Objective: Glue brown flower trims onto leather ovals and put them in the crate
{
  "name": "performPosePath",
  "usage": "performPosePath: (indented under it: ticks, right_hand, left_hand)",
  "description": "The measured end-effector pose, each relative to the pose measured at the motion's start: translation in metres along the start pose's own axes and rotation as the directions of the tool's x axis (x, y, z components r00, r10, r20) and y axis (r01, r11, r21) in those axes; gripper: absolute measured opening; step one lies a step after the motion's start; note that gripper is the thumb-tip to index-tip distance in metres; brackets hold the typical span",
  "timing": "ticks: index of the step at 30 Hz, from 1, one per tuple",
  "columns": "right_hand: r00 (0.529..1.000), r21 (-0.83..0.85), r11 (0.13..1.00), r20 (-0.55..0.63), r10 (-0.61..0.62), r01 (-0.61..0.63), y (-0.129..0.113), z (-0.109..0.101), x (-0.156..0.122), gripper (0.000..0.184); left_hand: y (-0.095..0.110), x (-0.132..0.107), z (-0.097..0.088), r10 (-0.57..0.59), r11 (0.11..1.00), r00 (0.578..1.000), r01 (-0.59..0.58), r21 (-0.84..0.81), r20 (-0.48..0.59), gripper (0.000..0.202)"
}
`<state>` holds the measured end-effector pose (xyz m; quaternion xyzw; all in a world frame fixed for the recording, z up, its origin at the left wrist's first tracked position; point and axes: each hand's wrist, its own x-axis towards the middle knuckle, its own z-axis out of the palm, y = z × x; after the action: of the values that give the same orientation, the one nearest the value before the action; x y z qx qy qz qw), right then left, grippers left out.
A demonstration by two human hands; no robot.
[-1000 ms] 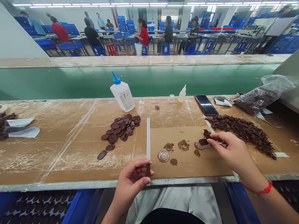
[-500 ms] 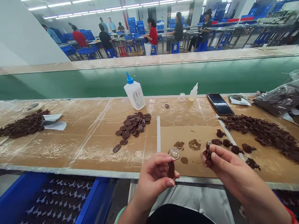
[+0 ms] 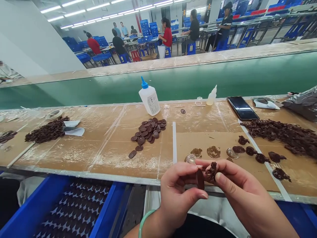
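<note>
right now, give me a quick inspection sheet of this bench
surface: tan cardboard-covered bench, brown smears on a cardboard sheet
job's things: dark oval disc, rough dark piece, pile of oval discs, heap of dark flakes
clutter: white squeeze bottle, phone
hands: left hand pinches the disc, right hand pinches the piece
cables: nothing seen
surroundings: seated co-workers, blue crates

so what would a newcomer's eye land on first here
Front and centre, the left hand pinches a dark brown oval disc, while the right hand holds a dark brown curly clump beside it. Just beyond, a heap of matching discs lies on the cardboard-covered bench, below a white squeeze bottle with a blue nozzle.
</note>
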<state>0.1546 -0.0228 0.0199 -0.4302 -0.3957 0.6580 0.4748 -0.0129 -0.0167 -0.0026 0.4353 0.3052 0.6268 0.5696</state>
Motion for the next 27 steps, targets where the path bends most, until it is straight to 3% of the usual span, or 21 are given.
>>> performPosePath:
  ticks: [10,16,27]
  right_hand:
    - [0.988,-0.148,0.978,-0.014,-0.153,0.149,-0.008,0.009,-0.007,0.015]
    - [0.986,-0.269,0.949,0.036,-0.164,0.167,-0.005,0.003,-0.011,0.015]
    - [0.954,-0.489,0.824,0.071,-0.291,0.288,-0.009,0.0,-0.014,0.011]
  left_hand:
    - [0.001,-0.003,0.003,0.055,0.998,0.998,-0.054,0.036,-0.018,0.035]
    - [-0.003,0.0,0.005,0.166,0.986,0.986,-0.167,0.02,0.021,0.041]
    - [-0.002,0.0,0.005,0.143,0.99,0.989,-0.143,0.016,0.03,0.04]
